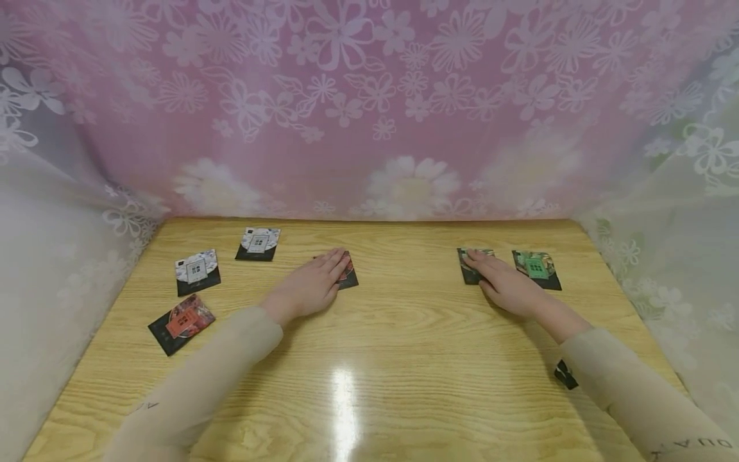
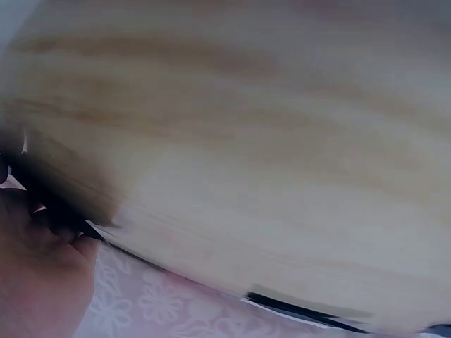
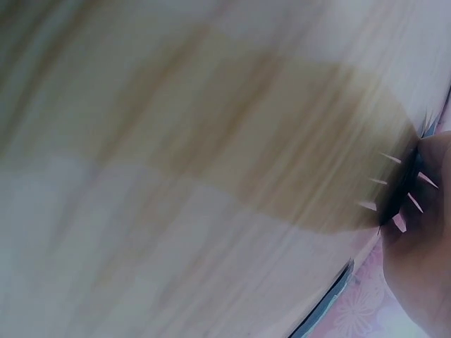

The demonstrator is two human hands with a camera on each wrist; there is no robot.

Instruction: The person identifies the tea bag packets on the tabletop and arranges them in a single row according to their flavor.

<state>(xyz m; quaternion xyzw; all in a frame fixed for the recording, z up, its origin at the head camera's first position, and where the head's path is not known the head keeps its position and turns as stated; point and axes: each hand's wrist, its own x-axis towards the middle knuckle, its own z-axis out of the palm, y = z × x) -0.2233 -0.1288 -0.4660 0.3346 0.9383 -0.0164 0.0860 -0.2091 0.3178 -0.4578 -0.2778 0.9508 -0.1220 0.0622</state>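
My left hand (image 1: pixel 306 285) rests palm down on a flat red-and-black packet (image 1: pixel 349 277) near the middle of the table, its fingers covering much of it. Farther right, the fingers of my right hand (image 1: pixel 510 285) lie over a green-and-black packet (image 1: pixel 469 274). Just beside that hand sits another green-and-black packet (image 1: pixel 538 271) with a green label. Each wrist view catches its hand only at the edge: the left hand (image 2: pixel 42 267) at lower left, the right hand (image 3: pixel 419 246) at right, both against a dark packet edge.
On the left side of the wooden table (image 1: pixel 392 359) lie two white-and-black packets (image 1: pixel 258 244) and a red-and-black packet (image 1: pixel 182 323). A dark packet corner (image 1: pixel 566 374) shows from under the right sleeve. Floral curtains (image 1: pixel 369 128) surround the back and sides.
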